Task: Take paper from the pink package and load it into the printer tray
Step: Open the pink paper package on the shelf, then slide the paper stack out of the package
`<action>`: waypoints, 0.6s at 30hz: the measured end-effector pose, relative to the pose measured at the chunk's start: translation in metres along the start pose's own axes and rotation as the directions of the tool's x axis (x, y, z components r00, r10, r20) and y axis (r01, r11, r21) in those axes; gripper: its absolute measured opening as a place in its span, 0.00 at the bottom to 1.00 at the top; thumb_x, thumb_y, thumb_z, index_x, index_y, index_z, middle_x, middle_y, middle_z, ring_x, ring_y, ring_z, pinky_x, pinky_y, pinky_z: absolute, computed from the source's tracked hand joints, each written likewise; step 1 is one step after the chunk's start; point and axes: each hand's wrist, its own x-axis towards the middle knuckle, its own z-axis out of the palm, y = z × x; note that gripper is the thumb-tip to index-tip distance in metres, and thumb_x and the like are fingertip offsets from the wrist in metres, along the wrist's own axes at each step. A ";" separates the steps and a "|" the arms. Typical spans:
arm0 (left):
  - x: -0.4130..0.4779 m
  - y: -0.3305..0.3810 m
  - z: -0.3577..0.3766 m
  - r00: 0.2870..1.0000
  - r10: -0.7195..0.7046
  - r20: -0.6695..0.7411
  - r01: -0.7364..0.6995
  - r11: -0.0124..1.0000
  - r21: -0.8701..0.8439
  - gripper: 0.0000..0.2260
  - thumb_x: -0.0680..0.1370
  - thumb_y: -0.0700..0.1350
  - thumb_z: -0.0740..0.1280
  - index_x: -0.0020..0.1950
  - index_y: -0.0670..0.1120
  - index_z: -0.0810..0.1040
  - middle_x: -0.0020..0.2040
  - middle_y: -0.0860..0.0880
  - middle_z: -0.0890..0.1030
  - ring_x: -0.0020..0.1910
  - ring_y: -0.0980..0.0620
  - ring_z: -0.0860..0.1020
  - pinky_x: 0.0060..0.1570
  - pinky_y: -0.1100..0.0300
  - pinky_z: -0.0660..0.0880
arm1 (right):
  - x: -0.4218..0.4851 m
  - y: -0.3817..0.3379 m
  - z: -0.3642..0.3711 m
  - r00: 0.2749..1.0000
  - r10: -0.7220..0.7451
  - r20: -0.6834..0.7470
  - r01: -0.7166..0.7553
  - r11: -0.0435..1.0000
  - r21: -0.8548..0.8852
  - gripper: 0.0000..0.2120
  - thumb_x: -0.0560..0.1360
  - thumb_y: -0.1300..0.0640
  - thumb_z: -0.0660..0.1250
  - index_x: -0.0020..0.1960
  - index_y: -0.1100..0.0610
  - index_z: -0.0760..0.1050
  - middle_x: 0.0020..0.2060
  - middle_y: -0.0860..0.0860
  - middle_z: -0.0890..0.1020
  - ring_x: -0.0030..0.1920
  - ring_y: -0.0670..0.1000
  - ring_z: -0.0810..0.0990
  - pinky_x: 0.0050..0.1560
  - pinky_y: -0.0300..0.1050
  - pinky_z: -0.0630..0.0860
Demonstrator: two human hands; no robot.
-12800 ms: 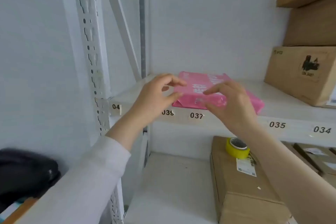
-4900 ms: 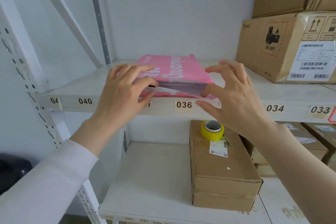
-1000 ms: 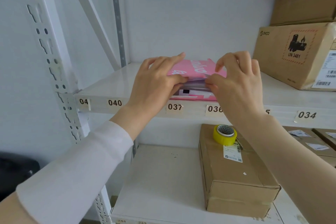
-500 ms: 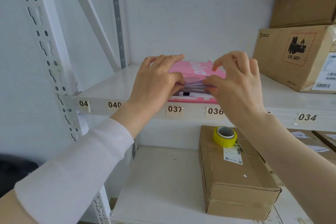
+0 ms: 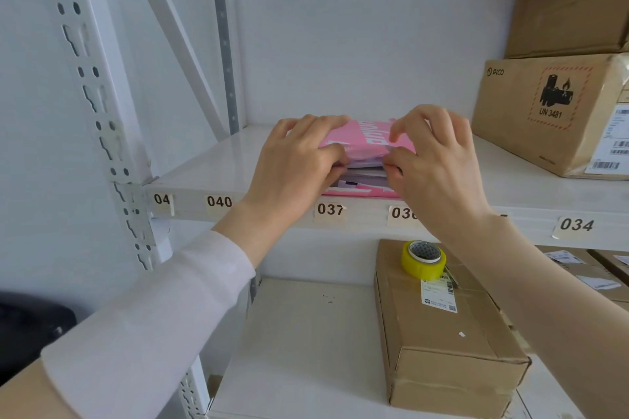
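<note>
Pink package (image 5: 369, 138) is lying flat on the white shelf (image 5: 211, 167), directly above label 037 (image 5: 329, 209), its open near end at the shelf's front lip. Long axis appears to run front to back, open mouth pointed toward the person, closed end toward the back wall; printed lettering on the top face is read along that axis.

Left hand (image 5: 292, 163) is laid over the near left corner, fingers (image 5: 335, 151) curled and pinched on the wrapper edge at the mouth. Right hand (image 5: 439, 160) is mirrored on the near right corner, thumb and forefinger pinched on the upper flap, remaining fingers loosely arched above it. The flap seems to be held up so the mouth is kept open and the paper stack (image 5: 366, 177) inside can be reached; pale sheet edges are visible in the gap below the flap. The package is probably kept on the shelf so its weight is borne there while sheets are worked loose.

No sheet is out yet. No printer tray is in view.

Below label 037: cardboard box (image 5: 442, 333) on the lower shelf, yellow tape roll (image 5: 423, 258) on top of it.
</note>
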 end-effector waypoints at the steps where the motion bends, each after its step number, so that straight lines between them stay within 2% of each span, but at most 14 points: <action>1: 0.000 0.001 0.000 1.000 -0.001 -0.013 0.001 1.000 0.000 0.02 0.68 0.43 0.71 0.36 0.46 0.82 0.55 0.46 0.82 0.49 0.45 0.80 0.49 0.56 0.66 | 0.000 0.000 -0.001 1.000 0.004 -0.008 -0.004 1.000 0.004 0.09 0.66 0.66 0.68 0.29 0.59 0.77 0.42 0.55 0.82 0.52 0.55 0.68 0.52 0.48 0.63; 8: -0.008 0.007 -0.006 0.979 0.066 -0.192 -0.071 0.997 -0.017 0.04 0.71 0.40 0.70 0.36 0.44 0.80 0.53 0.47 0.83 0.47 0.47 0.81 0.47 0.58 0.68 | -0.002 -0.001 -0.019 0.996 0.049 -0.077 -0.046 0.998 0.040 0.09 0.68 0.64 0.68 0.29 0.59 0.77 0.43 0.55 0.82 0.52 0.54 0.69 0.54 0.50 0.65; 11: -0.020 0.016 -0.014 0.962 0.036 -0.269 -0.054 0.997 -0.058 0.05 0.73 0.41 0.69 0.38 0.44 0.81 0.50 0.49 0.84 0.46 0.50 0.79 0.47 0.58 0.70 | -0.013 -0.008 -0.036 0.986 0.107 -0.131 -0.098 0.992 0.075 0.07 0.68 0.64 0.70 0.31 0.58 0.78 0.42 0.55 0.83 0.51 0.54 0.70 0.53 0.49 0.66; 13: -0.030 0.025 -0.017 0.961 -0.010 -0.275 -0.021 0.994 -0.110 0.04 0.73 0.41 0.69 0.38 0.45 0.81 0.50 0.49 0.83 0.45 0.51 0.79 0.46 0.59 0.69 | -0.022 -0.016 -0.045 0.979 0.174 -0.109 -0.162 0.980 0.112 0.05 0.68 0.64 0.71 0.34 0.58 0.80 0.42 0.55 0.82 0.50 0.54 0.70 0.51 0.49 0.66; 15: -0.040 0.030 -0.019 0.952 -0.129 -0.277 0.076 0.978 -0.195 0.03 0.73 0.44 0.69 0.41 0.46 0.81 0.51 0.49 0.82 0.47 0.50 0.79 0.48 0.59 0.68 | -0.031 -0.022 -0.049 0.966 0.256 -0.030 -0.248 0.955 0.162 0.02 0.68 0.62 0.72 0.37 0.58 0.81 0.44 0.56 0.82 0.50 0.54 0.69 0.49 0.49 0.66; 16: -0.047 0.032 -0.019 0.931 -0.231 -0.283 0.162 0.955 -0.247 0.04 0.73 0.46 0.69 0.43 0.46 0.81 0.52 0.50 0.81 0.49 0.50 0.78 0.51 0.58 0.67 | -0.035 -0.026 -0.051 0.945 0.327 0.022 -0.325 0.925 0.199 0.02 0.69 0.60 0.72 0.40 0.58 0.82 0.47 0.56 0.81 0.52 0.54 0.69 0.49 0.48 0.67; 17: -0.053 0.036 -0.019 0.885 -0.364 -0.289 0.269 0.909 -0.320 0.08 0.72 0.49 0.69 0.47 0.47 0.79 0.54 0.51 0.78 0.52 0.51 0.76 0.53 0.58 0.66 | -0.038 -0.031 -0.053 0.897 0.433 0.082 -0.440 0.863 0.250 0.06 0.69 0.57 0.73 0.45 0.57 0.81 0.50 0.56 0.79 0.54 0.54 0.68 0.50 0.45 0.67; 18: -0.060 0.044 -0.020 0.800 -0.529 -0.285 0.380 0.813 -0.441 0.12 0.72 0.50 0.69 0.51 0.47 0.76 0.55 0.53 0.75 0.54 0.50 0.74 0.56 0.58 0.66 | -0.040 -0.037 -0.058 0.813 0.564 0.143 -0.577 0.751 0.319 0.13 0.68 0.54 0.73 0.51 0.56 0.79 0.55 0.55 0.76 0.57 0.53 0.66 0.54 0.41 0.66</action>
